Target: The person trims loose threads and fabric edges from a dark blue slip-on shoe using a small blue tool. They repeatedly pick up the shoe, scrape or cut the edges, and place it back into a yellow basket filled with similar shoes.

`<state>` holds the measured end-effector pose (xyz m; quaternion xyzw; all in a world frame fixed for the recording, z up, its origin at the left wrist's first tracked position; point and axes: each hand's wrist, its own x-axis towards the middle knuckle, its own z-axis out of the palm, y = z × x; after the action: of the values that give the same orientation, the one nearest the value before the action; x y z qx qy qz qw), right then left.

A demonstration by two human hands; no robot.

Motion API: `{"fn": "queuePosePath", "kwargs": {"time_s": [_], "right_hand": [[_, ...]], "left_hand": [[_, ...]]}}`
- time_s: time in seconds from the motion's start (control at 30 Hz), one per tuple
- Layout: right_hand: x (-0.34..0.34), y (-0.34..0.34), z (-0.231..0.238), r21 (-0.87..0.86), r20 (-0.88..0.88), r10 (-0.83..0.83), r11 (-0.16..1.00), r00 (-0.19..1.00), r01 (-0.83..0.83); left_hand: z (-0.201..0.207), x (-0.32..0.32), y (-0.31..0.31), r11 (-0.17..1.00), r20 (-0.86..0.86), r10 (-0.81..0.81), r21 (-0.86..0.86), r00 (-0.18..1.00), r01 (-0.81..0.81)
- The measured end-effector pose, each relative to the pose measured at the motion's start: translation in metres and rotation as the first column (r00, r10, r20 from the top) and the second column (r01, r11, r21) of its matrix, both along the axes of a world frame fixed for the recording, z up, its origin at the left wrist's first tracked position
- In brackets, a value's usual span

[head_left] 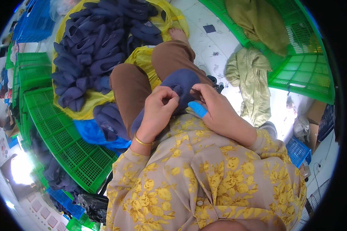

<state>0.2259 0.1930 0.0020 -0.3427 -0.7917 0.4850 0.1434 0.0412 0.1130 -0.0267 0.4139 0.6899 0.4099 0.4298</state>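
Observation:
A navy fabric piece, shaped like a soft shoe upper, lies across my lap. My left hand, with a gold bangle at the wrist, pinches a fold of it between thumb and fingertips. Close by on the right, my right hand is closed at the far side of the same piece, its thumb wrapped in blue tape. Something thin and dark shows at its fingers, too small to name. Many similar navy pieces are heaped on a yellow plastic sheet beyond my knees.
Green plastic crates stand close on my left. A larger green crate at the right holds olive cloth, and a pale green cloth hangs near it. A blue bag with more navy pieces lies beside my left leg.

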Motion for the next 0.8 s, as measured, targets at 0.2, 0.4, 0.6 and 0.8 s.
{"fn": "queuePosePath", "kwargs": {"time_s": [0.2,0.4,0.6,0.8], "right_hand": [[-0.004,-0.007,-0.004,0.249,0.434,0.131,0.933,0.891,-0.258],[-0.009,-0.007,-0.009,0.422,0.45,0.091,0.855,0.888,-0.302],[-0.011,-0.007,-0.018,0.556,0.435,0.073,0.762,0.897,-0.332],[-0.015,-0.005,-0.017,0.495,0.489,0.119,0.778,0.864,-0.387]], "left_hand": [[0.001,0.007,-0.004,1.0,-0.007,0.03,0.0,1.0,-0.03],[0.002,0.01,-0.005,0.999,-0.003,0.053,-0.001,0.999,-0.053],[-0.001,0.009,-0.006,0.998,0.023,0.063,0.009,0.998,-0.063],[0.0,0.008,-0.007,0.998,0.043,0.063,0.015,0.997,-0.063]]}}
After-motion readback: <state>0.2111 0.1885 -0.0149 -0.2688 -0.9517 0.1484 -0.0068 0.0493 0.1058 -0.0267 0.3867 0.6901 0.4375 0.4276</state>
